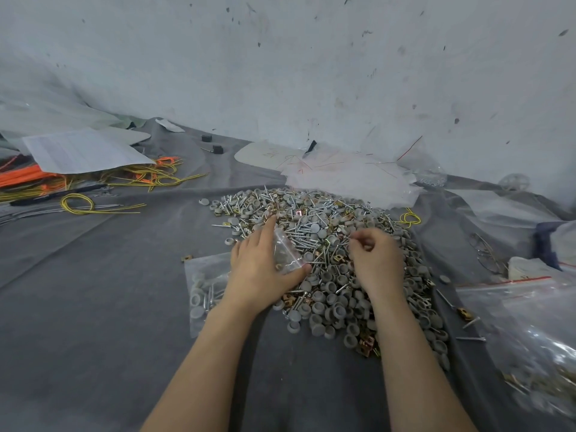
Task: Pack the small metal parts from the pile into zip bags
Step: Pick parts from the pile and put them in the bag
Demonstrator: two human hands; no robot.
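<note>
We pinch a clear zip bag [285,251] w/ our left hand [258,271] at the pile's [327,218] left edge; right hand [377,260], fingers curled, pinches a small part [352,242] atop the pile.

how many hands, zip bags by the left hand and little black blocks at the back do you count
hands: 2, left hand and right hand
zip bags by the left hand: 2, held bag and filled bag
black blocks: 2
total: 6
</note>
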